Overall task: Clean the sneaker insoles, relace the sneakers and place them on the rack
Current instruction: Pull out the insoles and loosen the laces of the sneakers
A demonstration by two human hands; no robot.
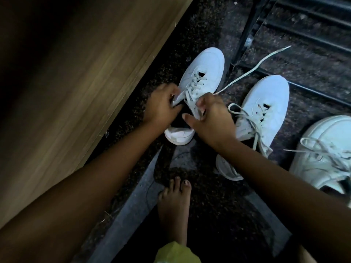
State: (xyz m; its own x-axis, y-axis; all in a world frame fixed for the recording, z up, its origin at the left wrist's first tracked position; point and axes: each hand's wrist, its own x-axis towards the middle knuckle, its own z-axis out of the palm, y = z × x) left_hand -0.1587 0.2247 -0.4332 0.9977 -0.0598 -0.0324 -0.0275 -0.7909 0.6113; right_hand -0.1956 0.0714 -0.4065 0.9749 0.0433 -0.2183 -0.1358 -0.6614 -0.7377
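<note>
L hand (161, 107) & R hand (212, 114) each pinched on lace (247, 73) ends over sneaker (205, 63).

Three sneakers (201, 73) side by side before the rack (303, 35).

Smooth, matt white leather-like uppers on the sneaker (204, 73) beside the cabinet (79, 76); flat woven cloth lace (247, 73) trailing away from it. Wood-grain laminate on that cabinet, low sheen. Speckled dark stone floor (199, 29) against its base, faintly polished. Black painted metal bars on the rack (296, 35) farther off.
</note>
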